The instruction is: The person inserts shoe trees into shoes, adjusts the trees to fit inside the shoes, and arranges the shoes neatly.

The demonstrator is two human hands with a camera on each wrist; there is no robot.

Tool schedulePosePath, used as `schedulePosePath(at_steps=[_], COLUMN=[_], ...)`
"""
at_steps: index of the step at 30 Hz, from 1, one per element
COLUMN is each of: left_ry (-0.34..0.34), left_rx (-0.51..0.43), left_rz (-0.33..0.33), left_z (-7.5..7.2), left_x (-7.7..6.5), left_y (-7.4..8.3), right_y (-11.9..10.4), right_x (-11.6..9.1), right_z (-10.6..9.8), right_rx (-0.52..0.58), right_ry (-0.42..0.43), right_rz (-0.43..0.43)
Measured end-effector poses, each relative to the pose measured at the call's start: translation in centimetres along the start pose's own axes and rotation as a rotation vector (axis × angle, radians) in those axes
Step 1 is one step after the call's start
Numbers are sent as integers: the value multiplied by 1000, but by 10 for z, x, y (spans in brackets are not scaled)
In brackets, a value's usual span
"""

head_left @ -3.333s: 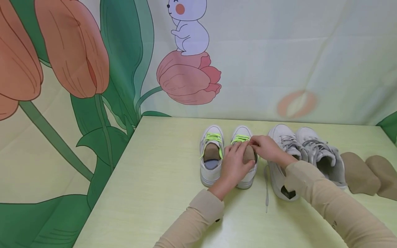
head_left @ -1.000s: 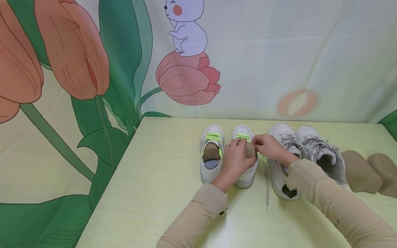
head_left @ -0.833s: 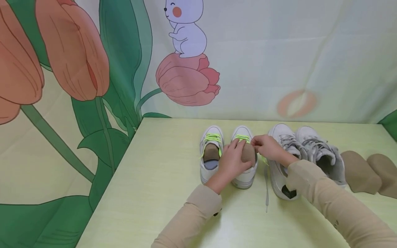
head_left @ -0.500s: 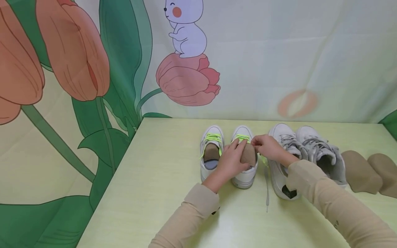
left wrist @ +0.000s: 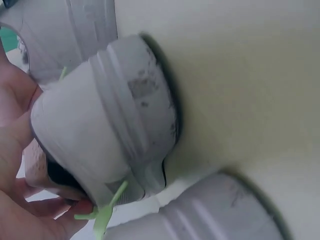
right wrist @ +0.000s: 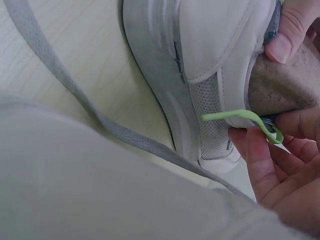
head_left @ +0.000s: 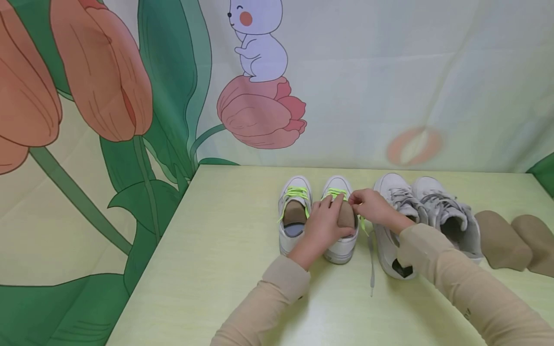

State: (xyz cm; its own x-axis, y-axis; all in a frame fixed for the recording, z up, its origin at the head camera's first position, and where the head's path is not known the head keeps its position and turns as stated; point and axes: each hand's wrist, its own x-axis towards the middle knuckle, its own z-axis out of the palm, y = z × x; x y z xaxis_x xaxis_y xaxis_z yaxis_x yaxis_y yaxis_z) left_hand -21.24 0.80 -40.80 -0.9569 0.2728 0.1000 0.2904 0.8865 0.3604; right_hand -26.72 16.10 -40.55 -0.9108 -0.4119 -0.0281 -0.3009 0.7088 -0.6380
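A white sneaker (head_left: 339, 252) with neon-green laces stands upright on the table, with a brown shoe insert (head_left: 346, 215) in its opening. My left hand (head_left: 321, 227) lies over the shoe's left side, its thumb and fingers holding the insert. My right hand (head_left: 373, 207) pinches the right edge of the shoe's opening; in the right wrist view, the green lace end (right wrist: 235, 115) loops by its fingertips. The insert's front end is hidden inside the shoe. Left of it stands the matching sneaker (head_left: 287, 242), another brown insert (head_left: 295, 212) inside.
Two greyish sneakers (head_left: 391, 185) stand to the right, partly behind my right forearm. A grey lace (head_left: 371, 269) trails onto the table from them. Two more brown inserts (head_left: 504, 240) lie at the far right. A printed cloth (head_left: 346, 86) hangs behind the table.
My left thumb has shifted slightly down along the insert, and the left wrist has moved a little left. The right hand has barely moved. A green lace end, hidden in the oldest frame, now shows below it.
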Motion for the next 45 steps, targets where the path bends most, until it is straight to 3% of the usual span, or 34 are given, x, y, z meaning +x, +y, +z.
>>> schedulePosePath(at_steps=[7,28,38,41,45], left_ry=[79,83,82,107,154], left_rx=[-35,-24,13,-31,-153], left_rz=[20,-18,43,49,-2], left_z=[5,6,6,7,4], left_x=[-4,-2,-1,-1,-4], left_y=[2,7,-1,-7,-13], right_y=[-1,-2,-4,-4,-4], right_x=[0,0,-2,-1,0], right_z=[0,0,2,1,1], right_rx=[7,5,-15,-22,-28], right_ry=[-4,9,7,10,7], right_rz=[5,-2,1,-4,2])
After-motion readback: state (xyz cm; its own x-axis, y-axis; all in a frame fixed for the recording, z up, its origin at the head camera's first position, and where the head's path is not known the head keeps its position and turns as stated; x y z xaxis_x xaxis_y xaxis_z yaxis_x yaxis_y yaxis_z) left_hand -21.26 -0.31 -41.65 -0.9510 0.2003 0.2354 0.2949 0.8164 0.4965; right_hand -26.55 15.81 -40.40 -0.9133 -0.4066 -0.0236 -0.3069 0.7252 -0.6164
